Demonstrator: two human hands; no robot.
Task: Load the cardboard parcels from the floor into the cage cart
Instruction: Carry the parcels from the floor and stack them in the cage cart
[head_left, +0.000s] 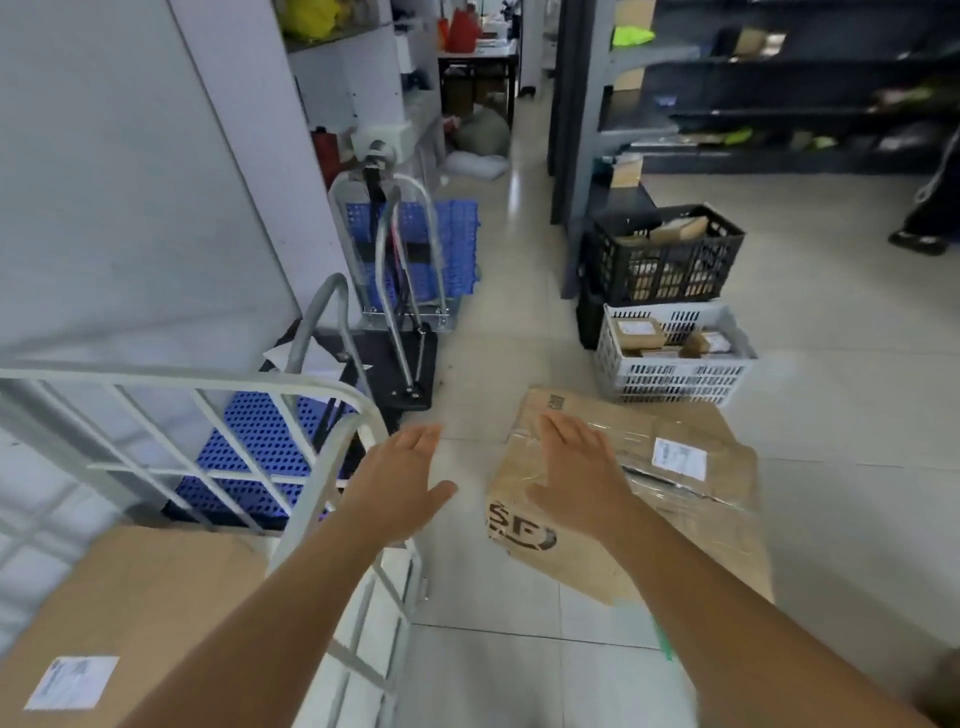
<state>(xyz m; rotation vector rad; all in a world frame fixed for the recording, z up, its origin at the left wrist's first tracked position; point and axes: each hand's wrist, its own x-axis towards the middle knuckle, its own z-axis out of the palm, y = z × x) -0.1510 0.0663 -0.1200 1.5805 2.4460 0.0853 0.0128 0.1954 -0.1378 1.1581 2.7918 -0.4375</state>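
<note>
The taped cardboard parcel (623, 483) lies on the floor tiles (519, 675) beside the white cage cart (291, 415), which already holds one labelled parcel (130, 613); the left hand (400, 478) and right hand (582, 467) reach out spread and empty; best to grip opposite edges low, then lift level over the cart rail.

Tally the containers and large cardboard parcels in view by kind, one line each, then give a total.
Large brown cardboard parcels: 2, one on the floor and one in the white metal cage cart
Black plastic lattice crates: 1
White plastic lattice crates: 1
White metal cage carts: 1
Total: 5
</note>
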